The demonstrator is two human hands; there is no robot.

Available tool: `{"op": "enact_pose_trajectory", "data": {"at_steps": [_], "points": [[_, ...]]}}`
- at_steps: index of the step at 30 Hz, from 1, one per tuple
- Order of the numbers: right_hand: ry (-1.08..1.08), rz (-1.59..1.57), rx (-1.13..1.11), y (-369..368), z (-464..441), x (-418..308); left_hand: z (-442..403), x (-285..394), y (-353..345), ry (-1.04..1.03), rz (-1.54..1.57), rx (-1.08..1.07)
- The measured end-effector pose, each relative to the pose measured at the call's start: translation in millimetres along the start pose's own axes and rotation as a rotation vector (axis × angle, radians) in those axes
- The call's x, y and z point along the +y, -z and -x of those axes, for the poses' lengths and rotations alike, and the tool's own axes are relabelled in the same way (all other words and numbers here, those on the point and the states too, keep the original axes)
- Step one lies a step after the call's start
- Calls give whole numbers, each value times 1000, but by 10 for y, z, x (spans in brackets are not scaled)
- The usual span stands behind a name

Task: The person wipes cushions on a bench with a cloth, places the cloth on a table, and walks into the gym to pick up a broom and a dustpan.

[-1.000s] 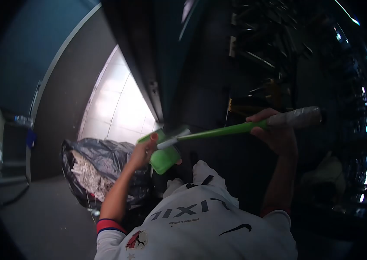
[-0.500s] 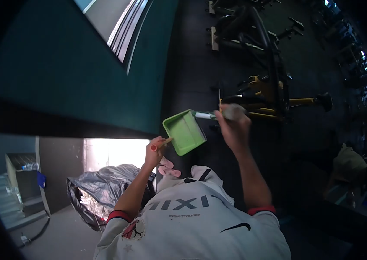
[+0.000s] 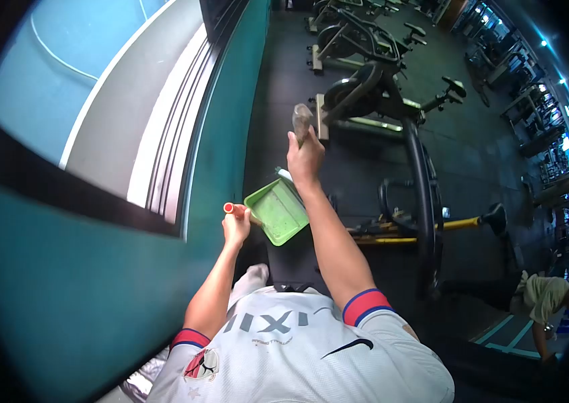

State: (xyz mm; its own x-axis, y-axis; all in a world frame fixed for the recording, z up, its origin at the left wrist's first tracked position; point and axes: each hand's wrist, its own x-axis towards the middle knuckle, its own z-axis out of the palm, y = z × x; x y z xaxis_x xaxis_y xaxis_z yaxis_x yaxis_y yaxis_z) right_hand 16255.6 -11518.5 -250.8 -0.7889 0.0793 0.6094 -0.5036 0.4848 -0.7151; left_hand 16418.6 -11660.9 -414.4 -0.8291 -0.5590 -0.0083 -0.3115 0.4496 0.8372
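My left hand point(image 3: 235, 227) is closed around the orange-tipped handle point(image 3: 232, 209) of a green dustpan point(image 3: 276, 216). The pan hangs low in front of me with its inside facing up, and a few specks lie in it. Farther forward, my right hand point(image 3: 307, 158) grips a broom by its greyish, wrapped-looking handle end point(image 3: 302, 119). A white and green part of the broom point(image 3: 284, 174) shows beside the far edge of the dustpan. My right wrist and forearm hide the rest of it.
A teal wall point(image 3: 231, 134) with a window ledge point(image 3: 170, 127) runs along my left. Exercise bikes point(image 3: 358, 94) line the dark floor point(image 3: 284, 74) ahead and right. A yellow-barred machine point(image 3: 392, 240) stands nearer. At lower right, a person point(image 3: 541, 295) bends down.
The view has moved forward along the wall, and the black bag at lower left has mostly left it. My right hand has swung forward and left with the broom. Both grips stay closed.
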Motion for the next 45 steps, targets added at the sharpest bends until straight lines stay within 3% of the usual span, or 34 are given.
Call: {"op": "enact_pose_trajectory", "data": {"at_steps": [3, 4, 5, 7, 9, 13, 15, 19, 23, 27, 28, 31, 35, 43, 44, 45], "points": [[31, 94, 123, -318, -584, 495, -728, 283, -222, 28, 9, -68], [-137, 128, 96, -347, -800, 596, -969, 382, -283, 41, 4, -103], [-98, 81, 221, -433, -1014, 837, -1210, 465, -358, 52, 30, -170], [-155, 284, 324, -474, -1426, 1201, -1643, 830, -437, -2, -33, -288], [-490, 471, 309, -407, -1856, 1394, -2134, 1080, -639, -19, -38, -405], [-666, 616, 409, -409, -2646, 2329, -2946, 1232, -1096, -88, 116, -644], [-633, 607, 589, -378, -2976, 2778, -3240, 1520, -1136, -96, 125, -723], [-740, 709, 527, -42, -3476, 2978, -3671, 2217, -1180, -162, 105, -868], [-678, 843, 694, 459, -3847, 3522, -4108, 3008, -1680, -261, 34, -1084], [-721, 828, 807, 1234, -4092, 3813, -4471, 3456, -2642, -463, -16, -1175], [-672, 804, 723, 1474, -4136, 3824, -4521, 3568, -2927, -566, 41, -1166], [-630, 622, 513, 2165, -4221, 3791, -4565, 4033, -3792, -609, -7, -1303], [-598, 557, 603, 2802, -4222, 3686, -4284, 4500, -4823, -599, -45, -1438], [-507, 498, 709, 4718, -4457, 4311, -3207, 5586, -7025, -680, 79, -1450], [-619, 583, 697, 5042, -4559, 4360, -3070, 5727, -7299, -668, 142, -1438], [-576, 588, 735, 5327, -4673, 4430, -2963, 5897, -7584, -653, 143, -1434]]}}
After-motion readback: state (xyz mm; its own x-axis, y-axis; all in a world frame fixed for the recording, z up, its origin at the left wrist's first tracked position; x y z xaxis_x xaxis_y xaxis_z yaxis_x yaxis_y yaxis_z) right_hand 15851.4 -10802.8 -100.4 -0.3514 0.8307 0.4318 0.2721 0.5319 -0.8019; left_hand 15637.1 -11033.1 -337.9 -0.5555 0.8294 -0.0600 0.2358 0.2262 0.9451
